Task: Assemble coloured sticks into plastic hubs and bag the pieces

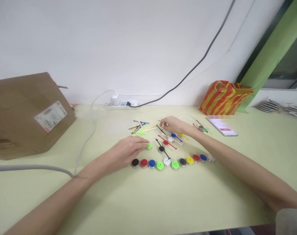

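Note:
My left hand (128,148) reaches in from the left, its fingers held together on a bright green disc with a clear base (149,146). My right hand (173,124) is farther back, its fingers curled down beside a black arrow (161,130); what they pinch, if anything, I cannot make out. Between the hands, a black disc (161,149) and a red disc (165,143) each have an arrow lying across the top. White and blue discs with arrows lie behind them. A loose pile of coloured arrows (140,128) is beyond my left hand.
Several coloured discs form a row nearer me, including a blue disc (152,163). More arrows (201,126) lie right of my right hand, near a phone (223,126) and a striped bag (224,99). A cardboard box (23,114), grey cable (30,167) and power strip (121,106) are also there.

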Demonstrator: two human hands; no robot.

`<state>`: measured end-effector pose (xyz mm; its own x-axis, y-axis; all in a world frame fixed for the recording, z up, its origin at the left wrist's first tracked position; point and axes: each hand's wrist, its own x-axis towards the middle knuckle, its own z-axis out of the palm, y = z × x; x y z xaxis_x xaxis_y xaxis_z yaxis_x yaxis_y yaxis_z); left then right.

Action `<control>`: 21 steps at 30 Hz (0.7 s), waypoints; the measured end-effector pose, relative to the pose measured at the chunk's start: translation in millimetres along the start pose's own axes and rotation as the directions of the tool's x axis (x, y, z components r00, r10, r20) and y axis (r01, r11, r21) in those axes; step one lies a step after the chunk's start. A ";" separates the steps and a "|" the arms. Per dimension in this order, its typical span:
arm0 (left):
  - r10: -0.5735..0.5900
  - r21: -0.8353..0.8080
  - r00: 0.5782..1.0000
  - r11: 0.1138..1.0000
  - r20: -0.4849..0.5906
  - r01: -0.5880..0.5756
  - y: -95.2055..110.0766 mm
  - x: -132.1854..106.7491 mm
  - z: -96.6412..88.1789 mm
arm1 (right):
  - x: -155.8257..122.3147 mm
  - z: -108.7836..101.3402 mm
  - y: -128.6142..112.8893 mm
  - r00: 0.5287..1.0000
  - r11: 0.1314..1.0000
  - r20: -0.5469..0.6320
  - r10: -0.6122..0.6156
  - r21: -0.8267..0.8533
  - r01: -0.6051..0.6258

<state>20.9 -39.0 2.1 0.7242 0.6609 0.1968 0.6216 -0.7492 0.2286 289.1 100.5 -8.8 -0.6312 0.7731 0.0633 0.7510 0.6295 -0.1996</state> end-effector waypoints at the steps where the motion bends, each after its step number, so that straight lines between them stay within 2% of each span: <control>1: 0.007 0.004 1.000 1.000 0.007 -0.007 -1.3 -0.2 1.1 | 0.8 1.6 -2.0 1.000 1.000 -0.019 -0.017 -0.003 0.017; 6: 0.029 0.005 1.000 1.000 0.000 -0.029 -10.7 -0.2 6.4 | -0.1 6.4 -26.4 0.960 0.971 -0.156 -0.231 0.025 0.238; 9: 0.051 0.007 0.999 0.999 0.001 -0.051 -9.2 0.7 5.2 | 5.7 9.4 -45.6 0.937 0.947 -0.166 -0.307 0.041 0.318; 17: 0.074 0.050 0.997 0.996 -0.028 -0.072 -1.6 -0.9 4.3 | 60.8 18.3 -84.7 0.960 0.961 -0.058 -0.275 -0.014 0.275; 21: 0.066 0.114 0.998 0.991 -0.015 -0.064 -0.8 0.0 6.3 | 69.7 27.0 -96.6 0.967 0.969 -0.075 -0.243 0.031 0.246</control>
<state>22.3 -38.7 -4.1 0.7589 0.6108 0.2259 0.6043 -0.7898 0.1057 167.2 91.5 -11.4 -0.7783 0.6004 0.1835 0.5662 0.7976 -0.2082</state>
